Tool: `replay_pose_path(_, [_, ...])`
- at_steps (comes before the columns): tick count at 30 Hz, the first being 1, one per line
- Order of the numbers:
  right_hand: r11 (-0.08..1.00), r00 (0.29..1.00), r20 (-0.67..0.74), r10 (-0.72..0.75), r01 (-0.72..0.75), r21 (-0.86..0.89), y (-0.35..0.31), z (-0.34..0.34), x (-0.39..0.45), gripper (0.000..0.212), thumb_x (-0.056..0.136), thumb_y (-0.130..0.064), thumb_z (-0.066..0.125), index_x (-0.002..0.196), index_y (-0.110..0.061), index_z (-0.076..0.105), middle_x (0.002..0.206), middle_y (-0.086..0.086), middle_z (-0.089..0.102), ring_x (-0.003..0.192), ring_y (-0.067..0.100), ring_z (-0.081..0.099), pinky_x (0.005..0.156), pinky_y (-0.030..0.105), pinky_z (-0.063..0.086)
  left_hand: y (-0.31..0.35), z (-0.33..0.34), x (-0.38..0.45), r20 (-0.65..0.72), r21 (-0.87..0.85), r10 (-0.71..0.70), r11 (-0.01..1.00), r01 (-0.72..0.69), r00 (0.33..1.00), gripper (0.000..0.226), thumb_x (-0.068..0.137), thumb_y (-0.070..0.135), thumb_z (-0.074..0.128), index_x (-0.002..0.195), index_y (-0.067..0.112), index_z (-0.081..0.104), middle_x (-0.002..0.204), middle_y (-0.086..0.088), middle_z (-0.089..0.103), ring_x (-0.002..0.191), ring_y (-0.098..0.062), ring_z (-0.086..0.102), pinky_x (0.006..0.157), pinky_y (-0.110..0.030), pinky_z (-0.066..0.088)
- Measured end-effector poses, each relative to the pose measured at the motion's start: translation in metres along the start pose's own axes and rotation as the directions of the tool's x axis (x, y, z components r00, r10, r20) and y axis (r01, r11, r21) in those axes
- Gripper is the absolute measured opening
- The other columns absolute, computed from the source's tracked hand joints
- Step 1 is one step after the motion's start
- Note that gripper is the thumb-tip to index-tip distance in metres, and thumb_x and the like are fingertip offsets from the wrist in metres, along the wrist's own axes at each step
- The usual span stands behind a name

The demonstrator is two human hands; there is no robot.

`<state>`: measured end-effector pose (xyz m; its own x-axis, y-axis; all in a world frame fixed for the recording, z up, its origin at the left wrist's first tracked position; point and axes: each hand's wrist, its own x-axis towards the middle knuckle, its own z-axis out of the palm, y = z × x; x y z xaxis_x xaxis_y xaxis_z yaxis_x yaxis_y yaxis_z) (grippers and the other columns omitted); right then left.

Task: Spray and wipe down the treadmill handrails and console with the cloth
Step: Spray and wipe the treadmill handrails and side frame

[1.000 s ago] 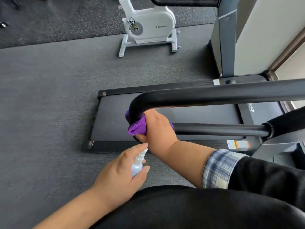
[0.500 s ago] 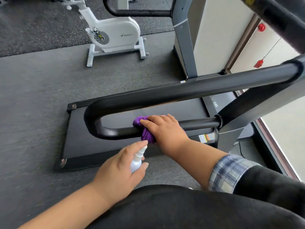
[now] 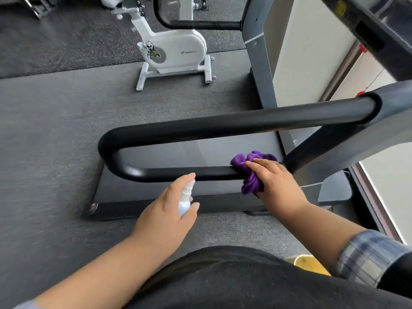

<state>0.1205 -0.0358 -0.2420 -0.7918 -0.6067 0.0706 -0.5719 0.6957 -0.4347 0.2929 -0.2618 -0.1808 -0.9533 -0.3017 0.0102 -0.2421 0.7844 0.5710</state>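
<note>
- The right hand [image 3: 276,186] is pressing the purple cloth [image 3: 252,172] against the lower bar of the black handrail [image 3: 200,130], at the end where that bar meets the grey upright; the fingers lie fairly straight over the bunched cloth while the thumb side seems to pinch it from below, so I take it as a grip on the cloth.
- The left hand [image 3: 165,212] is curled round the small white spray bottle [image 3: 186,200], forefinger on the nozzle; the bottle is held just beside the lower bar, not touching it.
- By my reckoning this is mid-wipe on the near handrail; whether the upper bar and the bend are already done, nothing here tells, for no wet sheen is plain.
- The console [image 3: 374,30] shows only as a dark slab at the top right edge, with no cloth near it; I judge it and the far handrail are left to do.
- Room to move: the rail loop is open between its two bars, with the treadmill deck [image 3: 200,152] below; the cloth is hard up against the upright, so the free run lies back toward the bend.
- The floor to the left is open matting; a white exercise bike [image 3: 174,52] stands well apart; a wall and window frame close in the right.
</note>
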Motion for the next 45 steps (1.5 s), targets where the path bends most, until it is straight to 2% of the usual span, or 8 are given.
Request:
replay_pose_path(4, [0.99,0.997,-0.019,-0.068,0.07,0.126,-0.02,0.009,-0.014,0.082,0.064,-0.006,0.089,0.139,-0.019,0.059,0.138,0.006,0.059,0.126,0.032,0.054,0.11,0.04,0.038,-0.011,-0.011,0.009,-0.055,0.045,-0.15,0.987,0.152,0.987,0.061,0.09,0.045,0.054,0.133,0.064,0.015,0.119,0.011,0.061,0.09,-0.018,0.061,0.076,-0.039,0.054])
replay_pose_path(6, [0.972,0.991,0.015,-0.135,0.13,0.194,-0.035,0.009,-0.012,0.082,0.062,-0.008,0.091,0.137,-0.02,0.061,0.134,0.004,0.062,0.122,0.031,0.057,0.107,0.035,0.036,-0.016,-0.017,0.014,-0.069,0.039,-0.239,0.969,0.242,0.968,0.061,0.091,0.043,0.055,0.133,0.066,0.018,0.117,0.011,0.061,0.082,-0.021,0.062,0.066,-0.042,0.058])
replay_pose_path(9, [0.94,0.965,0.113,-0.236,0.197,0.278,-0.058,0.005,-0.002,0.073,0.07,-0.014,0.086,0.138,-0.024,0.059,0.132,0.0,0.063,0.121,0.025,0.058,0.109,0.033,0.039,-0.023,-0.023,0.021,-0.087,0.09,-0.326,0.938,0.334,0.941,0.059,0.092,0.043,0.055,0.133,0.064,0.018,0.112,0.007,0.063,0.059,-0.018,0.055,0.058,-0.042,0.058])
replay_pose_path(12, [0.902,0.949,0.156,-0.275,0.199,0.384,-0.074,0.002,0.0,0.067,0.074,-0.015,0.081,0.137,-0.025,0.06,0.126,-0.003,0.065,0.119,0.017,0.059,0.108,0.024,0.038,-0.027,-0.026,0.025,-0.059,0.144,-0.36,0.92,0.364,0.931,0.059,0.093,0.041,0.054,0.137,0.059,0.018,0.119,0.008,0.061,0.063,-0.02,0.054,0.059,-0.04,0.057])
replay_pose_path(17, [0.868,0.875,0.262,-0.408,0.282,0.409,-0.084,0.001,-0.012,0.065,0.076,-0.018,0.076,0.138,-0.028,0.059,0.129,-0.005,0.063,0.12,0.013,0.059,0.108,0.028,0.042,-0.033,-0.025,0.035,-0.044,0.293,-0.31,0.905,0.309,0.95,0.053,0.096,0.036,0.053,0.138,0.047,0.022,0.117,0.002,0.06,0.08,-0.022,0.059,0.064,-0.036,0.05])
replay_pose_path(22, [0.849,0.78,0.401,-0.48,0.3,0.434,-0.084,0.001,-0.022,0.062,0.085,-0.023,0.071,0.142,-0.036,0.052,0.135,-0.016,0.058,0.128,0.001,0.048,0.111,0.024,0.035,-0.032,-0.019,0.05,-0.027,0.34,-0.272,0.902,0.265,0.962,0.045,0.096,0.029,0.052,0.131,0.041,0.027,0.099,0.001,0.058,0.074,-0.025,0.058,0.066,-0.04,0.053])
replay_pose_path(28, [0.865,0.787,0.414,-0.458,0.289,0.409,-0.078,-0.005,-0.028,0.065,0.085,-0.023,0.072,0.144,-0.036,0.05,0.136,-0.013,0.058,0.13,0.003,0.046,0.112,0.024,0.032,-0.028,-0.011,0.058,0.022,0.371,-0.237,0.904,0.212,0.971,0.036,0.096,0.023,0.051,0.124,0.035,0.031,0.082,0.002,0.053,0.065,-0.02,0.056,0.058,-0.041,0.054])
replay_pose_path(45, [0.924,0.901,0.374,-0.222,0.072,0.376,-0.006,-0.038,-0.08,0.064,0.081,-0.022,0.074,0.141,-0.034,0.054,0.126,-0.012,0.06,0.12,0.001,0.052,0.106,0.02,0.037,0.071,0.078,0.089,0.213,0.374,0.027,0.921,-0.107,0.977,0.047,0.096,0.026,0.052,0.133,0.036,0.025,0.083,0.0,0.057,0.065,-0.019,0.056,0.06,-0.042,0.056])
